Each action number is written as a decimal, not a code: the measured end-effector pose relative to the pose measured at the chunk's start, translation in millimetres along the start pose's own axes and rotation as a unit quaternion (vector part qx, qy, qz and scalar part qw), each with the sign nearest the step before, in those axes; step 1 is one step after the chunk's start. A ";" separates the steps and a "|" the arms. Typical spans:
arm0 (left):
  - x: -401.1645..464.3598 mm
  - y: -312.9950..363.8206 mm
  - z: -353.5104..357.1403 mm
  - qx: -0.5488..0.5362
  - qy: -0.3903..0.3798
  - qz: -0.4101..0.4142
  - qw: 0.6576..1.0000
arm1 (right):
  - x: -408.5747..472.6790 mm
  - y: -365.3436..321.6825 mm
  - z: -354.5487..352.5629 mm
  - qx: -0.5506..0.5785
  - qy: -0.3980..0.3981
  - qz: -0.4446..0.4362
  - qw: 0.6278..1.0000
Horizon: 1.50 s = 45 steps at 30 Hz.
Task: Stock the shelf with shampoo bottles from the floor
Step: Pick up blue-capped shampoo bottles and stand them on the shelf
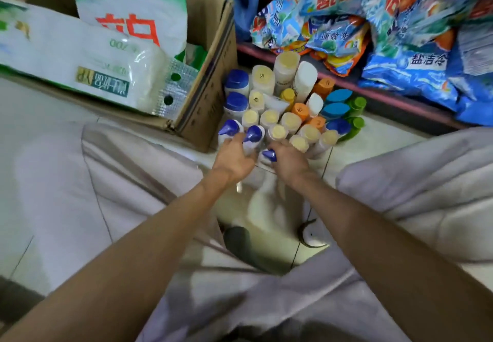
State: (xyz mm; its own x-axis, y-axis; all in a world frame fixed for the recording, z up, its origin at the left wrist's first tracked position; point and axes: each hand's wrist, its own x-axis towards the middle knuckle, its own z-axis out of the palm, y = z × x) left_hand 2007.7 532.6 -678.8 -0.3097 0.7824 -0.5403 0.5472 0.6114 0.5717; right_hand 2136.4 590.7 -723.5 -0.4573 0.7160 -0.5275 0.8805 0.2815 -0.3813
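Note:
Several shampoo bottles (286,106) stand packed together on the tiled floor, with cream, orange, blue, green and white caps. My left hand (234,158) curls round a white bottle with a pointed blue cap (253,134) at the near edge of the cluster. My right hand (289,161) grips another blue-capped bottle (269,154) just beside it. A third bottle with the same blue cap (229,128) stands to the left. The low shelf (386,96) runs along the back right, its edge dark red.
An open cardboard box (210,88) holding green-and-white detergent bags (80,58) stands left of the bottles. Blue detergent bags (405,66) pile on the low shelf. My knees in pale trousers (416,200) flank the floor space on both sides.

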 end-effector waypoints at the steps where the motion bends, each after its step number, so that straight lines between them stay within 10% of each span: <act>1: -3.6 -2.3 -0.5 0.007 -0.012 0.004 1.000 | -0.8 -0.5 0.9 -0.029 0.003 -0.002 1.000; 17: -26.9 -9.2 2.3 -0.133 -0.133 0.097 0.977 | -66.0 -16.6 -114.8 0.076 0.037 -0.140 0.987; 34: -73.7 18.9 -68.4 -0.364 -0.003 0.152 0.919 | -101.9 -109.9 -197.7 0.260 0.085 -0.263 0.925; 45: -51.6 26.3 -82.1 -0.469 0.035 0.089 0.878 | -50.1 -86.1 -175.4 0.296 0.117 -0.170 0.933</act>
State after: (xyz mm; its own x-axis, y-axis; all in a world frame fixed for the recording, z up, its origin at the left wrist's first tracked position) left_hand 1974.3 517.9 -585.2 -0.3492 0.8605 -0.3710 -0.2796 0.2822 0.9177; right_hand 2105.3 642.6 -531.0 -0.5965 0.7892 -0.1461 0.4345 0.1644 -0.8855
